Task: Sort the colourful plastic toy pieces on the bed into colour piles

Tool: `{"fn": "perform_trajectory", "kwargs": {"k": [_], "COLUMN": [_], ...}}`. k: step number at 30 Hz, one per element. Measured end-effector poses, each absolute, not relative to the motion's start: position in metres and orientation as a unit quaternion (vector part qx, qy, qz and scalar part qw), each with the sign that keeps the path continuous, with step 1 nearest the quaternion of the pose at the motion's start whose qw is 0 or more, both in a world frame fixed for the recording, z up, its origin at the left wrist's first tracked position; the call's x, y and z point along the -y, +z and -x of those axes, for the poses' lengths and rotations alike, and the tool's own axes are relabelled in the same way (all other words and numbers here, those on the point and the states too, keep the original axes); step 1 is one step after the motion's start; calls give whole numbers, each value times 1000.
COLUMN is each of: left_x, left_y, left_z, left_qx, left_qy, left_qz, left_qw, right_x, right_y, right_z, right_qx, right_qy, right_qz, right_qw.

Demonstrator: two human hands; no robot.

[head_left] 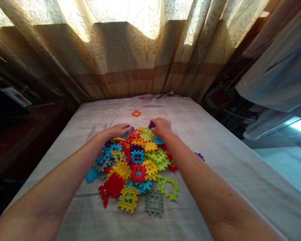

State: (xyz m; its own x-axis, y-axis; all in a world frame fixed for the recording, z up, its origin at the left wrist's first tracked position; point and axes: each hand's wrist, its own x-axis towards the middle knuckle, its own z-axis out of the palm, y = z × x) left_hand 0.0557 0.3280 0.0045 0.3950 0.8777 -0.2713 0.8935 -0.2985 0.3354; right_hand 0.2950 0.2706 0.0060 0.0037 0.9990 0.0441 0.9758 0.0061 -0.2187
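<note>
A heap of colourful plastic interlocking tiles [137, 156] with notched edges lies on a pale bedsheet. Some tiles are solid and others have window-like cut-outs, in red, yellow, blue, green, grey and purple. My left hand [119, 130] rests at the back left of the heap, fingers stretched out, beside blue and purple pieces. At the back right, my right hand [162, 127] pinches a purple tile [152, 125], mostly covered by its fingers. Nearest me are a yellow window tile [128, 198] and a grey window tile [154, 203].
An orange frame-shaped tile [136, 113] lies alone beyond the heap. Another purple tile [199, 156] sits right of my right forearm. A patterned curtain [145, 67] hangs behind the bed. Dark furniture [22, 124] stands left; white cloth [278, 73] hangs at right.
</note>
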Motion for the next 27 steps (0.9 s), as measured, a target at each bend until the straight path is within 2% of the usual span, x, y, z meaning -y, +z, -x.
{"fn": "perform_trajectory", "kwargs": {"k": [4,8,12,14,18,23,27], "left_x": [-312,-296,-282,-272,-244,-191,-148], "left_y": [10,23,32,35,45,48,40], "left_z": [-64,-55,-53,-56,-62,-71,-69], "left_qx": [-500,-514,-563,-590,-598,-510,-473], "left_qy": [-23,25,102,141,204,280,307], "left_qz": [-825,-807,-778,-762,-756,-802,-814], "left_qw": [262,291,261,227,170,139,140], "right_x": [-262,-240,-211,-197,-181,-174,-153], "right_y": [14,18,13,6,-7,-3,-1], "right_z": [-293,-318,-351,-356,-339,-333,-367], "right_qx": [710,649,503,436,398,303,280], "right_qy": [83,155,267,342,419,448,393], "right_qz": [673,640,614,605,595,515,517], "right_qw": [190,380,547,571,559,665,708]}}
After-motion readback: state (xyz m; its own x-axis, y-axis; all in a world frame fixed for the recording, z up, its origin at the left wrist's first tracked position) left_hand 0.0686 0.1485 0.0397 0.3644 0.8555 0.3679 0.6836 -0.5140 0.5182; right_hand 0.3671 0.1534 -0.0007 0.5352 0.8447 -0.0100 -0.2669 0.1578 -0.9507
